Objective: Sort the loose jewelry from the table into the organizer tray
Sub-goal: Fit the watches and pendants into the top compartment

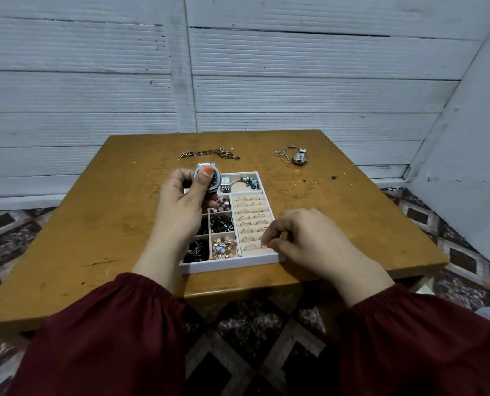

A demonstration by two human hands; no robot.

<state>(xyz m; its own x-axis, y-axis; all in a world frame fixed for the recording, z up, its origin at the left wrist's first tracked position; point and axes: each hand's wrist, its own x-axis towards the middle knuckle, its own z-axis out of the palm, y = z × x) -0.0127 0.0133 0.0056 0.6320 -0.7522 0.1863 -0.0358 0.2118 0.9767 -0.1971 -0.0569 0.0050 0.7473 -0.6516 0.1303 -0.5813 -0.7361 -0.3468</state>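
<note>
Sleeves (pixel 109 332): dark red, gathered at the wrists, nearest the viewer.
Left hand (pixel 178 204): raised over the tray's far-left part; fingers and thumb curled round a silver watch (pixel 216 181).
Right hand (pixel 306 241): fingers curled down at the nearest ring row, front-right of the tray; whether they pinch a ring cannot be told.
Organizer tray (pixel 226 268): white, mid-surface; compartments hold beads, charms and rings.
Surface (pixel 109 224): brown; a chain (pixel 209 153) and a second watch (pixel 298 157) lie loose beyond the tray.
</note>
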